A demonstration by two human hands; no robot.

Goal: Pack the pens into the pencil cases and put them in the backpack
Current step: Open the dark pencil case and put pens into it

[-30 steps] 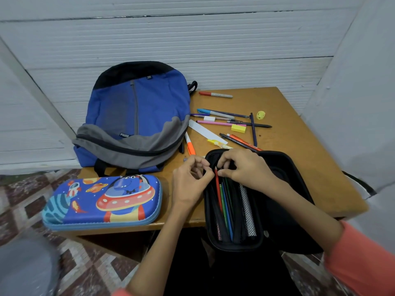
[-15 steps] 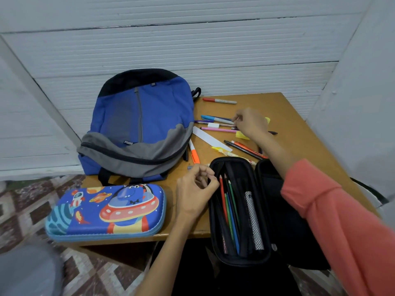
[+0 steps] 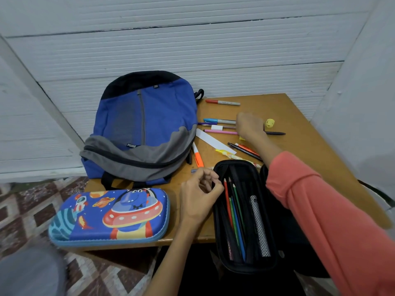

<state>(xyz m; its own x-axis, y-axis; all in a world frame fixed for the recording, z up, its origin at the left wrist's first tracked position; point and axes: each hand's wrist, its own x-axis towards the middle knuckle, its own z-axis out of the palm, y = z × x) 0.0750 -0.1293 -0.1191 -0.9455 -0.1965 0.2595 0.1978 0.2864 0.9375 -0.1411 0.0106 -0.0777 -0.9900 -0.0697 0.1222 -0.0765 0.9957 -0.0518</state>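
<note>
My right hand (image 3: 250, 124) is bunched over the pens (image 3: 218, 120) upper right, which lie crosswise to the open pencil case (image 3: 245, 268) lower centre; left hand (image 3: 198, 195) curled at its rim, can't tell either grip

Right hand (image 3: 250, 124): knuckles up over the loose pens, fingers curled underneath. What they hold, if anything, is hidden. Dark pen (image 3: 276, 133) shows only its right end past that hand. Yellow block (image 3: 242, 138) sits mostly under the wrist.

Left hand (image 3: 201, 197): fingertips tucked in at the rim of the black pencil case (image 3: 239, 163), grip unclear. The case's right half is behind the orange sleeve (image 3: 320, 210), which runs off the right and bottom edges.

Orange marker (image 3: 198, 158): far end is under the backpack (image 3: 145, 116).

Grey blur (image 3: 27, 272) lower left, unidentifiable.

Print on the red marker (image 3: 222, 102) is too small to read.
</note>
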